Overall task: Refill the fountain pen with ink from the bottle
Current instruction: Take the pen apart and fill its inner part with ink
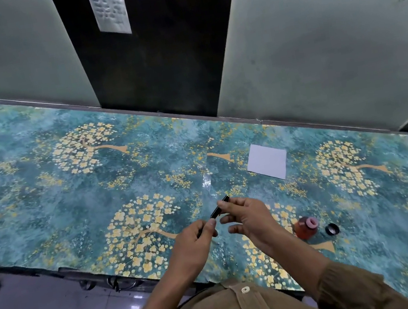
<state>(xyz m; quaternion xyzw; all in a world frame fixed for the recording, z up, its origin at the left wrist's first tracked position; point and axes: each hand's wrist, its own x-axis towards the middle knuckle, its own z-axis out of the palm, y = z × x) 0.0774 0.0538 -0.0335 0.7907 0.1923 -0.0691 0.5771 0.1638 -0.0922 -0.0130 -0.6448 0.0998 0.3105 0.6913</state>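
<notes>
Teal floral sheeting covers the table (40,181), which runs along pale wall panels with a dark gap between them; only the head view is supplied, and all that follows is read from it. A black fountain pen (219,208) is held above the table between both hands; the left hand (189,248) is closed around the nearer end, thumb and fingers pinched on the barrel; the right hand (251,216) pinches the farther end between thumb and forefinger, the remaining fingers being loosely spread. Whether the pen is capped, or already partly unscrewed, cannot be told at this size. An ink bottle (305,227) with reddish contents stands open on the table just to the right of the right forearm; its black cap (332,229) lies just beside it; a white paper sheet (267,161) lies farther back, well apart from both. The step in hand is judged to be the separation of the pen sections. Hazards are judged as follows: the open bottle may be toppled by the right wrist or sleeve when the hand is drawn back; residual ink may be flicked onto the sheeting if the sections part abruptly; a loosened section may be dropped and may roll, since nothing beneath it would check it; no blotting cloth is visible.
</notes>
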